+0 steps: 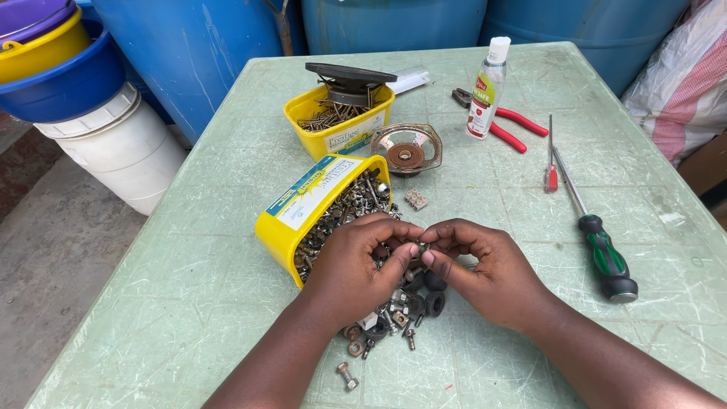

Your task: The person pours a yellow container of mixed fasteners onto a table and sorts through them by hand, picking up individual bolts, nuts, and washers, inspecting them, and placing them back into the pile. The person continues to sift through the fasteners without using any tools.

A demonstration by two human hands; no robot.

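My left hand [354,265] and my right hand [485,269] meet over a heap of bolts, nuts and black rubber washers [405,307] on a pale green table [212,288]. Both hands pinch a small metal bolt or nut [416,248] between their fingertips. A yellow tub [303,208] lies tipped on its side to the left of the hands, spilling hardware towards them. One loose bolt [347,376] lies nearer the front edge.
A second yellow tub [337,121] of screws stands upright behind, with a dark speaker part on top. Nearby lie a round speaker frame [407,149], clear bottle [485,89], red pliers [507,125], two screwdrivers [598,235]. Blue drums and stacked basins surround the table.
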